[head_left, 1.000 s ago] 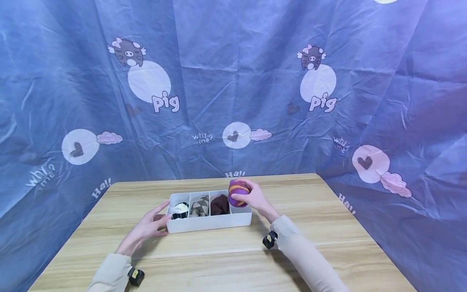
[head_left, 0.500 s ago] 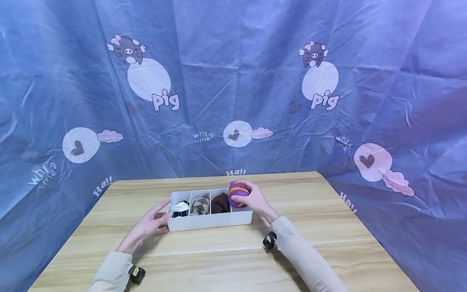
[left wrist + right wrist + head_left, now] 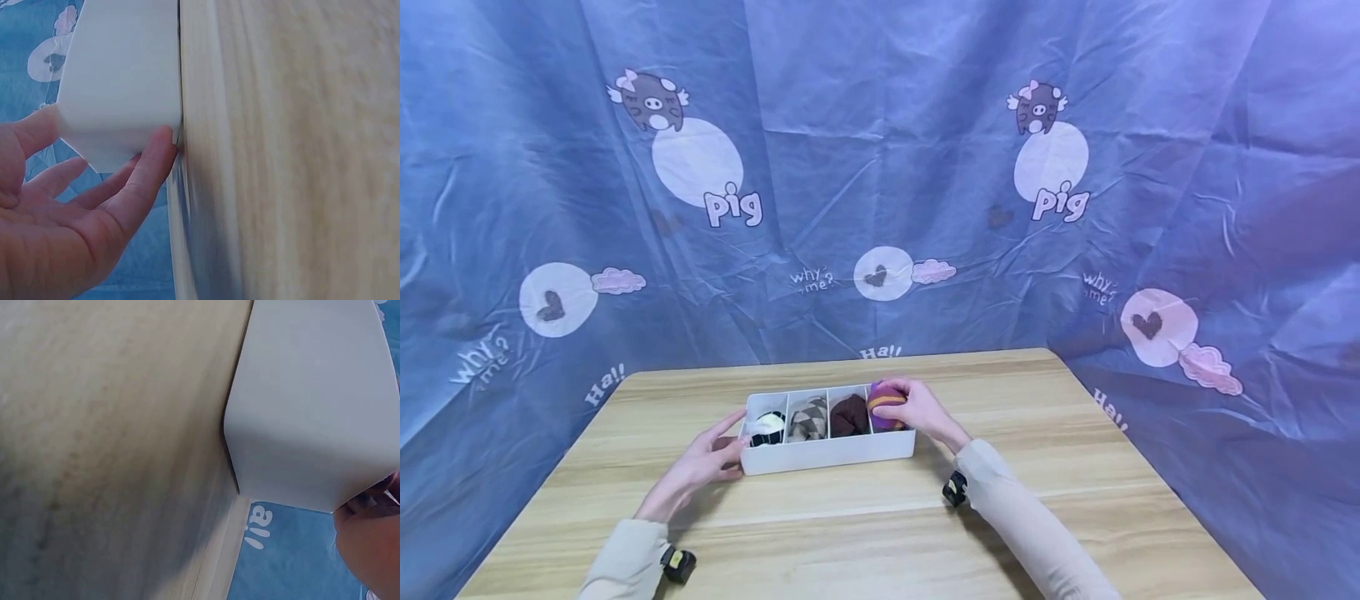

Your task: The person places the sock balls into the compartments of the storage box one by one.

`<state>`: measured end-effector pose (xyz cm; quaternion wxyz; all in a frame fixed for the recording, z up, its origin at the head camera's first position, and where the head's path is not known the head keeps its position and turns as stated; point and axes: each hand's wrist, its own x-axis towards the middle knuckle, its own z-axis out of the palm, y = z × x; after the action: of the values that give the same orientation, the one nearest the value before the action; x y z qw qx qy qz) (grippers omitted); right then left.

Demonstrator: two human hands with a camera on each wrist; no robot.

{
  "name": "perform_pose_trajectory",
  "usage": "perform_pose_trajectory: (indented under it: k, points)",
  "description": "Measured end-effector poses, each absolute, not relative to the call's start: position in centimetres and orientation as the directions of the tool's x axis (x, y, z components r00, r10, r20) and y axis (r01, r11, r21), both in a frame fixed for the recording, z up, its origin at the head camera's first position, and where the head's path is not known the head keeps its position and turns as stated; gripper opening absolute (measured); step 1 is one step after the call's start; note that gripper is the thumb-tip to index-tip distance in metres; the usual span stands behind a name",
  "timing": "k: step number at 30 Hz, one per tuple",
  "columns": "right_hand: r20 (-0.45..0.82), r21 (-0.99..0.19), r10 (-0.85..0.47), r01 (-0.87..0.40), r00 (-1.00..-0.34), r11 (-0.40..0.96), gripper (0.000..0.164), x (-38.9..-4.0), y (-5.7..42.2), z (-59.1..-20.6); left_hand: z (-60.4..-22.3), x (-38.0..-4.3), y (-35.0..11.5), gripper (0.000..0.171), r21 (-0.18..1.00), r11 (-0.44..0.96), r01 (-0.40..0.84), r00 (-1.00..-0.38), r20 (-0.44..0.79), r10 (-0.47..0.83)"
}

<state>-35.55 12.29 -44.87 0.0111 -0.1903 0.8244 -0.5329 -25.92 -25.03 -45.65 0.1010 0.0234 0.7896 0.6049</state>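
Observation:
A white four-sided organizer box (image 3: 831, 455) with several compartments in a row rests on the table. My right hand (image 3: 923, 412) holds a balled purple sock (image 3: 882, 399) with orange stripes, low in the rightmost compartment, thumb at the front and fingers over the top. The other compartments hold a black-and-white sock (image 3: 767, 427), a checkered beige-and-grey sock (image 3: 809, 419) and a dark brown sock (image 3: 849, 416). My left hand (image 3: 700, 460) touches the box's left end, its fingers lying fairly straight along the end wall (image 3: 119, 140). In the right wrist view the box wall hides the sock.
The wooden table (image 3: 850, 533) extends in front of the box and to both sides. Behind it hangs a blue printed cloth (image 3: 820, 208), which also runs along the left and right. A black wrist camera (image 3: 955, 489) sits at the right sleeve, another camera (image 3: 679, 565) at the left.
My right hand has lowered the purple sock from above the box rim down into the rightmost compartment. The left hand stays at the box's left end. The head view has shifted slightly.

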Motion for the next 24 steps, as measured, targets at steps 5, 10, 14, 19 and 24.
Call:
perform_pose_trajectory:
  k: [5,10,14,19,24]
  points:
    - [0.229,-0.843,-0.356,-0.368,-0.906,0.392,0.031,-35.8,12.3,-44.9,-45.7,-25.9,-25.1,0.069,0.959,0.271,-0.087,-0.978,-0.134,0.16]
    - [0.247,-0.795,-0.372,-0.406,-0.895,0.45,0.022,-36.0,12.5,-44.6,-45.6,-26.1,-25.0,0.069,0.962,0.261,-0.084,-0.978,-0.13,0.166]
    - [0.241,-0.763,-0.388,-0.42,-0.89,0.491,0.015,-36.1,12.7,-44.2,-45.6,-26.1,-25.0,0.069,0.962,0.257,-0.088,-0.977,-0.133,0.164]
    - [0.215,-0.796,-0.37,-0.381,-0.904,0.47,0.02,-36.2,12.9,-44.1,-45.4,-26.0,-24.9,0.068,0.962,0.256,-0.092,-0.978,-0.135,0.156]
    - [0.186,-0.89,-0.34,-0.305,-0.922,0.339,0.03,-36.2,13.3,-44.4,-45.4,-26.0,-25.0,0.069,0.962,0.26,-0.085,-0.977,-0.132,0.169]
